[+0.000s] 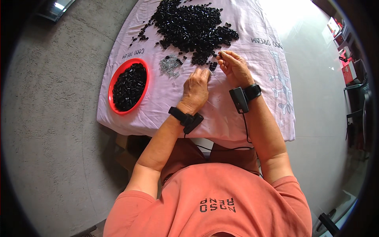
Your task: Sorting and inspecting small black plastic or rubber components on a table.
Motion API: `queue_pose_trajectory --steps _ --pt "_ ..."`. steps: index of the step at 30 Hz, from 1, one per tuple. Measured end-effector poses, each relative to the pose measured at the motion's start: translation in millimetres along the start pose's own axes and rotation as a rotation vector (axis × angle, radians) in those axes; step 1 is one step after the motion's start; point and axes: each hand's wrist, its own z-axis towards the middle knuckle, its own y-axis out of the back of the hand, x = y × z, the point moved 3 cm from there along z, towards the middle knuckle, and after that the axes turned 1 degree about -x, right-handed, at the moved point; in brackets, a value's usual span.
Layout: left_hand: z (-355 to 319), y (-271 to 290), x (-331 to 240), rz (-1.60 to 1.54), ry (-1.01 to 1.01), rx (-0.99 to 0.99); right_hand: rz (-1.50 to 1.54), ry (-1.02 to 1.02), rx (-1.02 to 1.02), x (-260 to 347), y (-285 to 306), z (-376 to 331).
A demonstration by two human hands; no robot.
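Observation:
My left hand (196, 87) rests low over the cloth with its fingers drawn together. A small pale bit shows at its fingertips, too small to name. Just beyond them are a few small black plastic pieces (213, 66); whether the fingers touch these, I cannot tell. Slightly farther and to the right, my right hand (236, 67) is raised in a pinch of thumb and forefinger. Whatever it pinches is too small to make out. Left of my hands lies a little heap of thin, silvery pin-like parts (169, 66). A large spread of black pieces (193, 27) lies beyond both hands.
A red-rimmed bowl (146, 87) full of black pieces stands on the table's left side. Pale pink printed cloth (158, 124) covers the table. Both wrists wear black strapped devices (239, 99), with a cable hanging by the near edge. Shelves with red items (348, 73) stand far right.

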Motion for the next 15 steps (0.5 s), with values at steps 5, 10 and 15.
queue_pose_trajectory --steps 5,10,15 --pt "-5 5 4 -0.057 -0.036 0.014 -0.025 0.004 -0.017 -1 -2 0" --pt "-5 10 16 -0.113 0.076 0.063 -0.047 -0.012 0.019 -4 -3 -1" --pt "-6 15 18 -0.222 0.170 0.054 -0.160 -0.066 -0.016 -5 -10 -7"
